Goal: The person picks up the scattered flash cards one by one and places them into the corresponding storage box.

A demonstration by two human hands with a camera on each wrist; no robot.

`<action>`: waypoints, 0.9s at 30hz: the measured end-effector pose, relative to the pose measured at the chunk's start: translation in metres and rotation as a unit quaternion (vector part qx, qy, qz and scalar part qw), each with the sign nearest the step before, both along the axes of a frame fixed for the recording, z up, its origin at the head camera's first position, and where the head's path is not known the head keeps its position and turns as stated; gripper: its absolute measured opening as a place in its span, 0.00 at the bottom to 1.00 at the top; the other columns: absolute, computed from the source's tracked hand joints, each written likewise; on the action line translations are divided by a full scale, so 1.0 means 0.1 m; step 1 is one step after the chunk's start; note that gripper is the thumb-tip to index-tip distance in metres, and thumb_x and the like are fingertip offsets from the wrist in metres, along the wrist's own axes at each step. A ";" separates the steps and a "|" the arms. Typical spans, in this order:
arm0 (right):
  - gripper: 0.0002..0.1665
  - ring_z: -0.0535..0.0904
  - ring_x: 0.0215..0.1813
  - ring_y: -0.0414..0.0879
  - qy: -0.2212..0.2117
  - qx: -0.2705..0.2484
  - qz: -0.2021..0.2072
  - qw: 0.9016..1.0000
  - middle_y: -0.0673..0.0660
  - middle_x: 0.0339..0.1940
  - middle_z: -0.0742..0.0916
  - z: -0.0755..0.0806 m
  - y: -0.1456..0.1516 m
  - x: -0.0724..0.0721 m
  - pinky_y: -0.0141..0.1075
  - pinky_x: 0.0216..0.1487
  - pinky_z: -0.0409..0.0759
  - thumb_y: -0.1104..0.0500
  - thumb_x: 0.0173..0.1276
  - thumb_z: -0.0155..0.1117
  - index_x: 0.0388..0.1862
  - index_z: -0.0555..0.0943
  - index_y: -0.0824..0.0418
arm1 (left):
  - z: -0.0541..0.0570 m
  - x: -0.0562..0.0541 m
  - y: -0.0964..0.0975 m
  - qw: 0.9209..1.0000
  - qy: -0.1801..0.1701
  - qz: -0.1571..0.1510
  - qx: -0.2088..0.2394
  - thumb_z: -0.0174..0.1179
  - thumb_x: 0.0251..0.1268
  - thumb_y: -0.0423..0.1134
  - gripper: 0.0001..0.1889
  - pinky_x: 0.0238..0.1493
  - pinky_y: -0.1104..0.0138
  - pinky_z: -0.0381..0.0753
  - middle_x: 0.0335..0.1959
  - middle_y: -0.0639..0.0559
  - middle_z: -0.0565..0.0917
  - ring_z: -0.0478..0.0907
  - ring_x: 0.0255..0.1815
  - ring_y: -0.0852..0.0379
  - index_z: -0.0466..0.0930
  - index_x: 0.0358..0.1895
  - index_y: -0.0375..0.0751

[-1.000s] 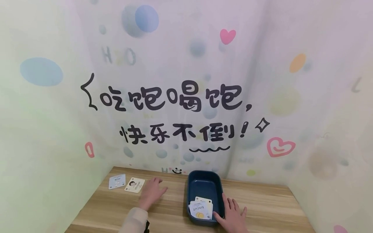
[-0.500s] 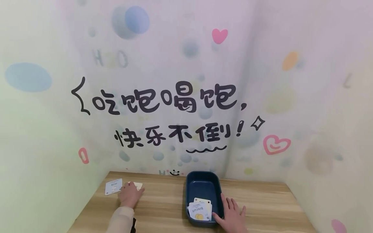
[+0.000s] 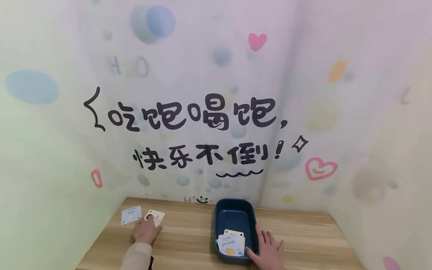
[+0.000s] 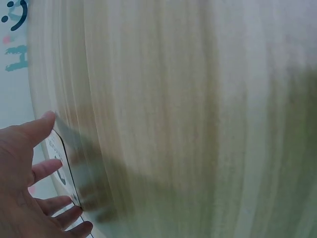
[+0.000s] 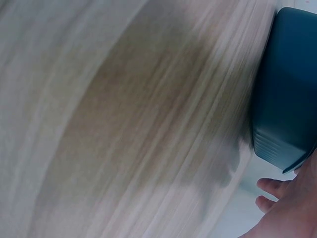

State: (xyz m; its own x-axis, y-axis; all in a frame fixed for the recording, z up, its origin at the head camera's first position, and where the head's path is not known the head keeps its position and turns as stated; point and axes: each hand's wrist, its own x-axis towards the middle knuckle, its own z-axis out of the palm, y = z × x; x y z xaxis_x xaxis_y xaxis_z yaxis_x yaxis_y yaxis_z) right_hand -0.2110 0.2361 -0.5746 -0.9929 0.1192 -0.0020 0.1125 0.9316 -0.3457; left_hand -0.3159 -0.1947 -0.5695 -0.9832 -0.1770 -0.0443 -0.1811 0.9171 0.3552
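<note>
My left hand (image 3: 146,229) reaches over the near edge of a white card (image 3: 161,215) with a head drawing and partly covered lettering. Its fingers are spread and fairly straight, fingertips right at the card, which also shows beside the thumb in the left wrist view. A pale blue "milk" card (image 3: 131,215) lies just to the left. My right hand (image 3: 270,249) holds the right side of a dark blue rectangular box (image 3: 216,221), thumb over the rim and fingers along the outside. Inside the box, a "biscuit" card (image 3: 229,244) overlaps other cards (image 3: 236,233).
The wood-grain tabletop (image 3: 189,240) ends against a printed wall covering (image 3: 209,75) at the back, with side walls left and right. The box stands close to the back edge. Bare wood lies between the left hand and the box.
My left hand has moved left onto the white card, then drawn back slightly toward me, showing more of it. The card has turned a little. My right hand stays on the box.
</note>
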 end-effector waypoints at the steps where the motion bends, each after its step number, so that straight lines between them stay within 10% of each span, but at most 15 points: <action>1: 0.58 0.61 0.72 0.70 0.001 0.000 -0.001 1.000 0.71 0.71 0.71 0.00 0.00 0.00 0.82 0.66 0.42 0.26 0.58 0.62 0.78 0.59 0.56 | 0.01 0.01 0.01 1.000 0.003 0.000 0.006 0.64 0.61 0.48 0.37 0.54 0.37 0.76 0.55 0.17 0.70 0.70 0.57 0.24 0.66 0.64 0.23; 27: 0.58 0.63 0.72 0.70 0.007 0.003 0.002 1.000 0.70 0.70 0.73 0.05 -0.02 0.04 0.82 0.66 0.44 0.26 0.57 0.62 0.78 0.60 0.56 | -0.05 0.08 -0.08 0.999 0.016 -0.030 0.030 0.68 0.50 0.48 0.45 0.55 0.41 0.78 0.54 0.20 0.68 0.73 0.50 0.33 0.63 0.61 0.12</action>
